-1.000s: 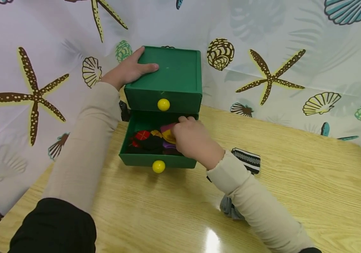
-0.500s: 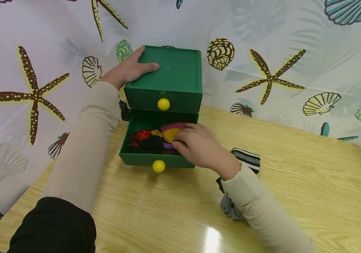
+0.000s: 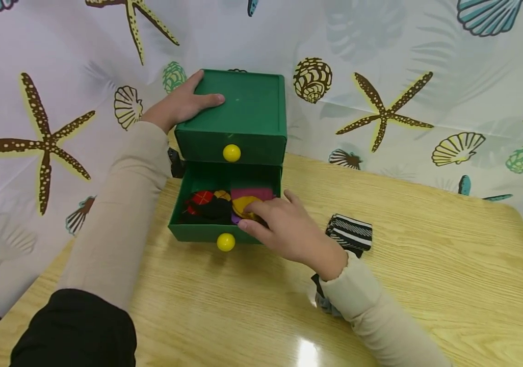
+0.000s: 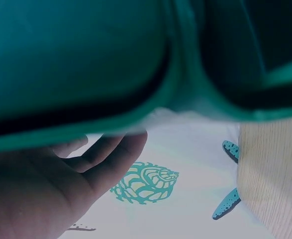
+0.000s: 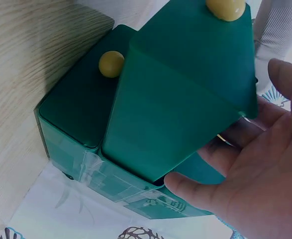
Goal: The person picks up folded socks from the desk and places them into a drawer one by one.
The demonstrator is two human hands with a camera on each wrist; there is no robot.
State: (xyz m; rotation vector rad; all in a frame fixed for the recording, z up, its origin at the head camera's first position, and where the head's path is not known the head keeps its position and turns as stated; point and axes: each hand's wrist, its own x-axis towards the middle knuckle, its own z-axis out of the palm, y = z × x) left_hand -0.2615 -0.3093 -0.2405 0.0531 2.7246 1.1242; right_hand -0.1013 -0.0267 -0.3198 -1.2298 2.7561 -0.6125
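Observation:
A green two-drawer box (image 3: 238, 112) stands at the table's back edge, each drawer with a yellow knob. The lower drawer (image 3: 197, 232) is pulled out and holds several coloured socks (image 3: 211, 204). My left hand (image 3: 181, 104) rests on the box's top left corner, thumb flat on the lid and fingers along the left side (image 4: 101, 159). My right hand (image 3: 284, 229) lies over the drawer's front right corner, with straight fingers touching a yellow sock (image 3: 242, 203) and the thumb at the front wall. In the right wrist view the right hand (image 5: 250, 189) is spread beside the box (image 5: 175, 99).
A black-and-white striped sock (image 3: 350, 232) lies on the wooden table (image 3: 426, 285) to the right of the drawer. A grey piece of cloth (image 3: 323, 302) shows under my right forearm. A sea-pattern curtain (image 3: 426, 76) closes off the back and the left.
My right hand has drawn back from deep in the drawer to its front right corner, uncovering a maroon sock. The left hand has stayed on the box.

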